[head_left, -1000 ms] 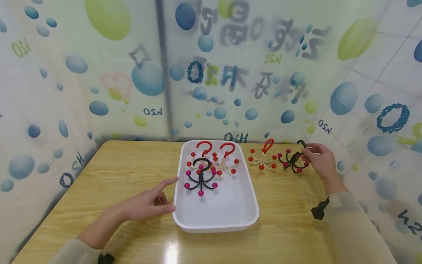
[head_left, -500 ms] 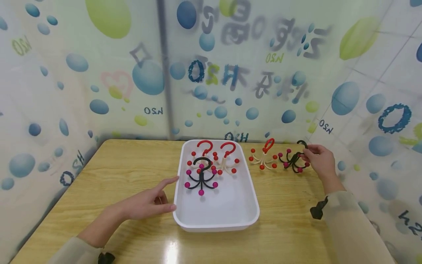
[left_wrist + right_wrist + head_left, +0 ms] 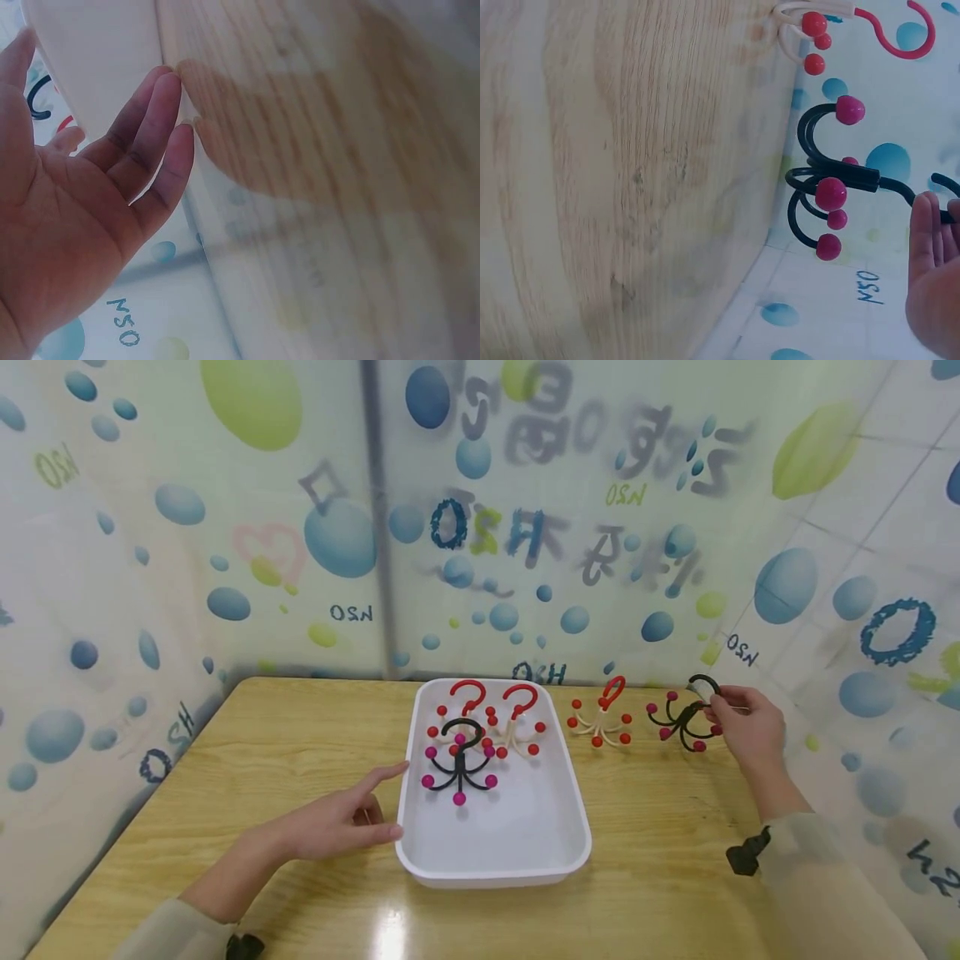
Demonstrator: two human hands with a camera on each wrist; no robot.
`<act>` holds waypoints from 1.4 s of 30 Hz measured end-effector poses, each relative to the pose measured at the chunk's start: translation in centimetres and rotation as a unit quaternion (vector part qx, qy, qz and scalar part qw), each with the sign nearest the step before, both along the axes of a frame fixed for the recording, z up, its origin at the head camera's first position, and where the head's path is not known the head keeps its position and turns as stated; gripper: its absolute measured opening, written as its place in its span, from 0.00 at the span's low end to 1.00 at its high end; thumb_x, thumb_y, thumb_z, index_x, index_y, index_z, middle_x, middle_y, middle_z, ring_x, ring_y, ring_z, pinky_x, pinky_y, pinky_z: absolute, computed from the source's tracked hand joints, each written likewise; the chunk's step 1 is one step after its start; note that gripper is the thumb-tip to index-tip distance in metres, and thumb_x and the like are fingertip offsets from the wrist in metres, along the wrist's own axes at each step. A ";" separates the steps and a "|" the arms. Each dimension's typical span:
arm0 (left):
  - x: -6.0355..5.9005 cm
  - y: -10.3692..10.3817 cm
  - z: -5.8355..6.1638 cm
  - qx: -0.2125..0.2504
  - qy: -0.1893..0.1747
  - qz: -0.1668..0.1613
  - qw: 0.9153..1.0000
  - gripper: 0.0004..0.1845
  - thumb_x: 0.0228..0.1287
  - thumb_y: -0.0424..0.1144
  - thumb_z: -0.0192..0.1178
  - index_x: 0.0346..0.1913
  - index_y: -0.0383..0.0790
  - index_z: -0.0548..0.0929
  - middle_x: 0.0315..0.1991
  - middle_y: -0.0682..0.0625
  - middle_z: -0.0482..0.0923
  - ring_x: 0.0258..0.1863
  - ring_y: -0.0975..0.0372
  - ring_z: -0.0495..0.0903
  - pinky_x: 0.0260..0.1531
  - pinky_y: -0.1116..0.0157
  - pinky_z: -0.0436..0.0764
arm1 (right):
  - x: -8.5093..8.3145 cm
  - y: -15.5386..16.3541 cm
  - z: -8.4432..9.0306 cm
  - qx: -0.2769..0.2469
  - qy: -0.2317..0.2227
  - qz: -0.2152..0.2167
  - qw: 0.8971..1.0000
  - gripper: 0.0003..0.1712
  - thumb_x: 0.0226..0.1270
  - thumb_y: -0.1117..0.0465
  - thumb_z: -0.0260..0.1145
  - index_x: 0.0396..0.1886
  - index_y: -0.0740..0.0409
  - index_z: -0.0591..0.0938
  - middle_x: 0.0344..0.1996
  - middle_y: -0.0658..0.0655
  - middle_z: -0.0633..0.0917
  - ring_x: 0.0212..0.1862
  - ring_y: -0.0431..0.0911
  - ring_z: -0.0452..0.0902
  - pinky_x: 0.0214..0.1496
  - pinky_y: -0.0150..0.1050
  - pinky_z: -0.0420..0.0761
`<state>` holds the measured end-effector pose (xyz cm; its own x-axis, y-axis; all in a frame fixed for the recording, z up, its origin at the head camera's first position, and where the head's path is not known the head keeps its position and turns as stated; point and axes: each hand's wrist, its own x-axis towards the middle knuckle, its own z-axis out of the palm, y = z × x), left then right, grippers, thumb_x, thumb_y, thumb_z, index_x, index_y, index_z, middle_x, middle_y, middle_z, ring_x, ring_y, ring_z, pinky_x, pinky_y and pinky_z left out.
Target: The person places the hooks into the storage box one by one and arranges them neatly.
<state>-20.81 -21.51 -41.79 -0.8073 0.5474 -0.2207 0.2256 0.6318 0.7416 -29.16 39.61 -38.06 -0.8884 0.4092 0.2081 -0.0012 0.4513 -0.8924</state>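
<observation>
My right hand [image 3: 726, 708] pinches the top loop of a black multi-arm hook with magenta ball tips [image 3: 681, 723], holding it just above the wooden table [image 3: 262, 760] at the far right. In the right wrist view the black hook [image 3: 826, 184] hangs clear of the table edge, with my fingertips [image 3: 928, 240] on its stem. A cream hook with red balls [image 3: 600, 723] stands to its left. My left hand [image 3: 371, 806] lies flat and open on the table, fingertips against the left wall of the white tray [image 3: 495, 867]. The left palm [image 3: 82, 217] shows beside the tray wall [image 3: 97, 52].
Inside the tray stand a black hook with magenta balls [image 3: 459, 762] and two cream hooks with red tops [image 3: 467, 703] [image 3: 517, 720]. Bubble-printed curtains [image 3: 525, 527] close off the back and sides of the table.
My right hand has lifted the black hook slightly and drawn it to the right, away from the cream hook. The left hand has stayed in place beside the tray.
</observation>
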 end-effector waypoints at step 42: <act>-0.1 0.0 -0.2 0.001 0.000 0.004 1.000 0.50 0.77 0.59 0.68 0.90 0.60 0.50 0.43 0.50 0.86 0.43 0.57 0.83 0.45 0.59 0.83 | 5.6 -18.0 3.5 0.030 0.057 0.276 0.959 0.13 0.81 0.64 0.69 0.58 0.65 0.84 0.44 0.65 0.89 0.40 0.49 0.91 0.41 0.32 0.88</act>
<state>-20.89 -21.52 -41.96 -0.8112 0.5419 -0.2198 0.2214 0.6324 0.7424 -23.53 21.65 -34.60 -0.9363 -0.1316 0.3256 -0.3506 0.4038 -0.8450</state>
